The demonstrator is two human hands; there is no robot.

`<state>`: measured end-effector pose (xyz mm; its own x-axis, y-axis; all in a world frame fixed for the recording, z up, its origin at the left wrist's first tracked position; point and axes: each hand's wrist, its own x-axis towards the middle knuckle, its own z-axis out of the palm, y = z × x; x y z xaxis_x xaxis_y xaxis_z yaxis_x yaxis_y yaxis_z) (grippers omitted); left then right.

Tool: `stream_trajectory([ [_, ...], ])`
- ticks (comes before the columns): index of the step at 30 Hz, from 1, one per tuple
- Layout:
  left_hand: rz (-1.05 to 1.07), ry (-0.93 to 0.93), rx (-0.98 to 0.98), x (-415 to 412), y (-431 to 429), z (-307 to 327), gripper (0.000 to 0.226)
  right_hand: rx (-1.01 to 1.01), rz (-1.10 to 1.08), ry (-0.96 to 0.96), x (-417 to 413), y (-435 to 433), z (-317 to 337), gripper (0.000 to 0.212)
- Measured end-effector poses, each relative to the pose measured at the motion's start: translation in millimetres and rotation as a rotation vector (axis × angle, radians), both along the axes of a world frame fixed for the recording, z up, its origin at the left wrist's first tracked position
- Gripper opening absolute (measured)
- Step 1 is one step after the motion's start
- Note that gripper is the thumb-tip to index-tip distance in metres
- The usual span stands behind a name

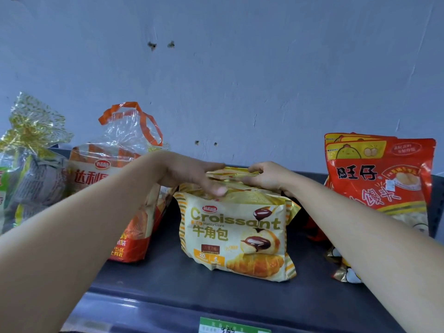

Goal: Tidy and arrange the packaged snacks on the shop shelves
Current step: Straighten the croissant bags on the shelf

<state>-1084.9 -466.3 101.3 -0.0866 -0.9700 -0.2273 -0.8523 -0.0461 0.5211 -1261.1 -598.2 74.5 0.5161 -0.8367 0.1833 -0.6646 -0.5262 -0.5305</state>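
My left hand [189, 174] clasped the crinkled tops of glossy cream-yellow plastic croissant packs [233, 239], my right hand [266, 177] pinched their gold seams, packs stood upright on the matte dark grey shelf [168, 284], puffy red foil pouch [384, 183] just right of them

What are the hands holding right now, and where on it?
Both grip the croissant bags along their top edge: left hand at the left end, right hand at the right.

free: overhead, bare shelf [165, 277] flanking croissant bag [230, 239] | blocked: orange bag [91, 175] beyond left hand [189, 174], red bag [379, 181] beyond right hand [266, 176], wall [240, 92] behind
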Motion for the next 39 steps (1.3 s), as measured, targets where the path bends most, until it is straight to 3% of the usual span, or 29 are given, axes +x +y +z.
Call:
stream_trajectory([
  [1,0.052,0.042,-0.057,0.0,-4.7,-2.0,0.151,-0.003,-0.01,-0.002,1.2,-1.2,-0.8,0.065],
  [4,0.301,-0.031,-0.253,-2.9,-31.7,-12.8,0.1,-0.035,-0.025,0.02,3.3,-3.3,-2.9,0.065],
  [6,0.387,-0.051,-0.278,-6.3,-44.4,-18.1,0.08,-0.03,-0.025,0.014,3.4,-4.8,-2.9,0.068],
  [14,0.46,-0.14,-0.257,-9.8,-61.1,-21.1,0.056,-0.028,-0.023,0.044,-3.6,-6.9,-5.0,0.063],
  [22,0.461,-0.026,-0.268,-18.2,-62.0,-20.3,0.067,0.007,-0.035,0.02,-18.3,-4.1,-4.5,0.058],
  [26,0.43,-0.064,-0.286,-15.9,-45.4,-12.2,0.08,0.025,0.01,-0.037,-19.7,13.4,1.0,0.068],
  [28,0.296,-0.005,-0.242,-15.1,-32.2,-6.4,0.091,0.116,0.117,-0.063,-23.9,29.2,9.2,0.074],
  [30,0.092,0.078,-0.136,-12.0,-16.6,-1.1,0.107,0.212,0.264,0.05,-30.1,45.5,17.0,0.071],
  [32,-0.038,0.057,0.007,-8.3,-1.3,1.3,0.13,0.219,0.338,0.248,-35.9,56.3,21.3,0.095],
  [34,-0.05,-0.076,0.067,-9.3,8.2,-1.5,0.125,0.17,0.353,0.423,-38.3,61.4,20.6,0.124],
  [36,-0.001,-0.202,0.02,-16.1,12.1,-7.7,0.114,0.14,0.353,0.486,-39.2,64.7,15.8,0.118],
  [39,0.033,-0.259,-0.108,-27.7,14.3,-16.1,0.106,0.08,0.302,0.413,-43.8,63.6,13.5,0.105],
])
